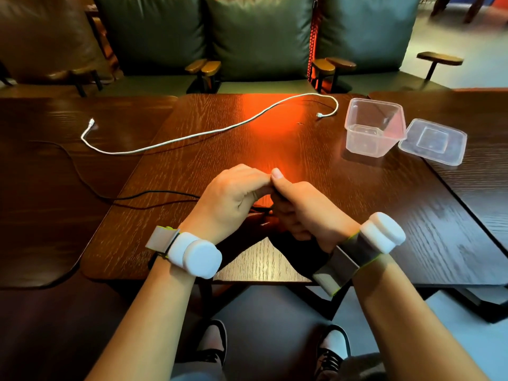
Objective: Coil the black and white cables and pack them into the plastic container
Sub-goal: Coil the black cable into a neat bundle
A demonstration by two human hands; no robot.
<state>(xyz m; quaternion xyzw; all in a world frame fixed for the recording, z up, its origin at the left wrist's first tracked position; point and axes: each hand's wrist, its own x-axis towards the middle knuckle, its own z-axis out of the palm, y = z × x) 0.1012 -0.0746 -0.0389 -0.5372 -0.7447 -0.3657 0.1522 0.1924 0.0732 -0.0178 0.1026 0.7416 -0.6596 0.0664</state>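
On the surface (302, 149) in front of me, the job is barely getting started. My left hand (233, 196) and right hand (299, 210) are meeting just above the near edge, fingers curled. The left is pinching one end of the black cable (165, 191) between thumb and forefinger, while the right is closing round a dark strand of it just beside. No finished loop is showing yet; whether a first turn is forming inside my fists I cannot tell. The rest of that thin, dull black cord is trailing off to my left in a slack curve across the dark, grainy wood. The white cable (192, 136), thicker and braided-looking, is lying untouched and fully stretched in a long wavy line across the far half, a small plug at each end. The container (357, 138), clear thin plastic, square with tapered walls, is standing open and holding nothing to my right, well apart from my hands. Its flat lid (433, 141) is lying just beside it. Both coils and the packing are still waiting.
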